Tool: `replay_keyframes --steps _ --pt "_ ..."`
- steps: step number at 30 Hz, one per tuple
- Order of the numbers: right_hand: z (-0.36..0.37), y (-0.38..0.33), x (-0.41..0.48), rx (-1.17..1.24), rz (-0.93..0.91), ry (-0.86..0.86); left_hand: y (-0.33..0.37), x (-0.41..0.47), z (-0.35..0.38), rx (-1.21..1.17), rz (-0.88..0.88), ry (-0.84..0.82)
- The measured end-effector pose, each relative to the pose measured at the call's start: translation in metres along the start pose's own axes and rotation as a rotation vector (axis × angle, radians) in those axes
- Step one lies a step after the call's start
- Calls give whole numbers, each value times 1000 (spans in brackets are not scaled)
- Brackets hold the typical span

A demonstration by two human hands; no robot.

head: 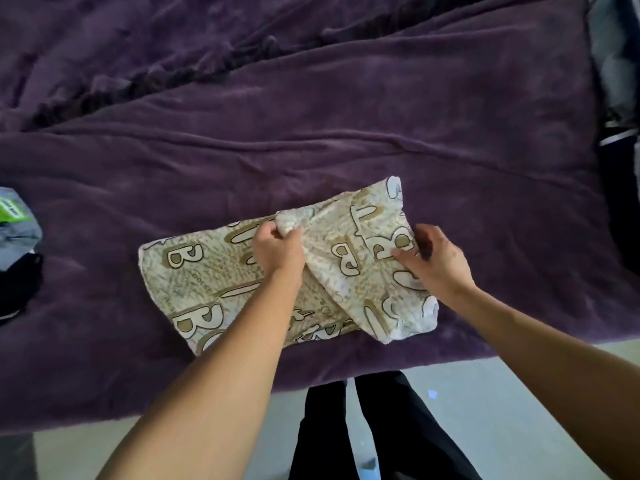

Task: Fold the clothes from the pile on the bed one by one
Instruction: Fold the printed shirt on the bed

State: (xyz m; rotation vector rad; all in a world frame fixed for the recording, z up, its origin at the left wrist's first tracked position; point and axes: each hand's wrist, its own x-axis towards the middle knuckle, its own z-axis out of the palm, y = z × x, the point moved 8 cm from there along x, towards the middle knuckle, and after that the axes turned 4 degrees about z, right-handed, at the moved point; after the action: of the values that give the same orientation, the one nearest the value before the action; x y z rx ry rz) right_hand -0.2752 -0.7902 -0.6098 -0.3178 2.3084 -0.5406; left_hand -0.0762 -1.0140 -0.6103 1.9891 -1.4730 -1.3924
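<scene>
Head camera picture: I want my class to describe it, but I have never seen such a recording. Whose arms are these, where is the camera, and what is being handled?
There is no machine here. A person wears one wide-angle camera on the head, looking forward and down, so the two bare arms are their own. In front of them is a purple-covered bed. On it lies a cream cloth printed with big letters, partly folded. The left hand grips a bunched fold of it. The right hand rests on its right part with the fingers spread. At the left edge lie other clothes, grey and black.
</scene>
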Motion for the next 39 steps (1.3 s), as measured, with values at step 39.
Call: replay_keyframes --steps 39 --pt "295 -247 -171 -316 -488 -268 -49 159 -293 380 291 -54"
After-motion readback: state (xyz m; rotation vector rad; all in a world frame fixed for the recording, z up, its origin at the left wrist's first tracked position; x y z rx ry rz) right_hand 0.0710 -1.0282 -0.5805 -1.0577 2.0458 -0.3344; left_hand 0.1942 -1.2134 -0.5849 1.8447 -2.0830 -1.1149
